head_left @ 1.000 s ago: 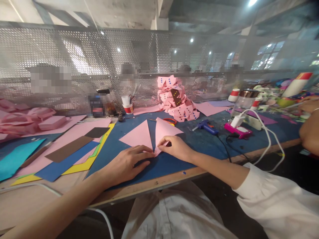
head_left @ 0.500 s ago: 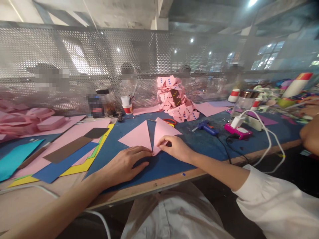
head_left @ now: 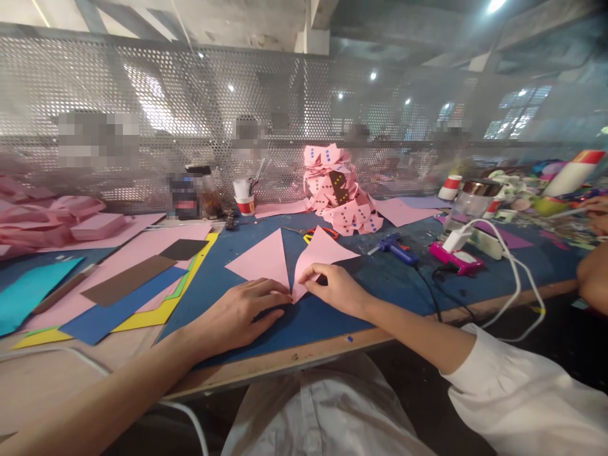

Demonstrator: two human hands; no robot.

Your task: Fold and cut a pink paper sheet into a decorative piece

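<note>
My left hand (head_left: pixel 249 310) lies on the blue mat with its fingers stretched out. Its fingertips press near the lower point where two pink paper pieces meet. The left pink paper piece (head_left: pixel 260 256) is flat on the mat. My right hand (head_left: pixel 336 288) pinches the lower left edge of the right pink paper piece (head_left: pixel 325 248), which is lifted and curved. A narrow V of mat shows between the two pieces. Behind the right piece, scissors (head_left: pixel 329 232) with red and yellow handles are partly hidden.
A blue glue gun (head_left: pixel 398 248) and a pink power strip (head_left: pixel 456 258) with cables lie to the right. Coloured paper strips (head_left: pixel 130 278) are at left. A pile of dotted pink paper pieces (head_left: pixel 339 196) stands behind. A co-worker's arm (head_left: pixel 593 272) shows at far right.
The right pink paper piece has swung slightly to the right and curls more, widening the gap. My left hand has barely moved. The camera view has shifted slightly.
</note>
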